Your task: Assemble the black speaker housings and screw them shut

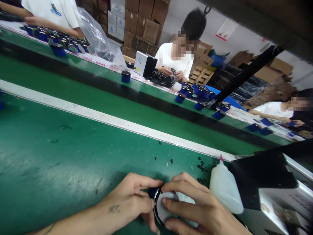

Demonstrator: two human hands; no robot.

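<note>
Both my hands meet at the bottom middle of the view over the green work surface [61, 156]. My left hand [133, 200] is closed around a small round part [162, 207] with a black rim and a pale face. My right hand [195, 205] grips the same part from the right, its fingers curled over the top and its thumb on the pale face. Most of the part is hidden by my fingers.
A white squeeze bottle [225, 187] with a pink tip lies just right of my hands, beside a black and white box [269, 182]. Small black scraps [200, 166] dot the surface. Beyond the white strip [110, 119], other people work among several blue cups [126, 76].
</note>
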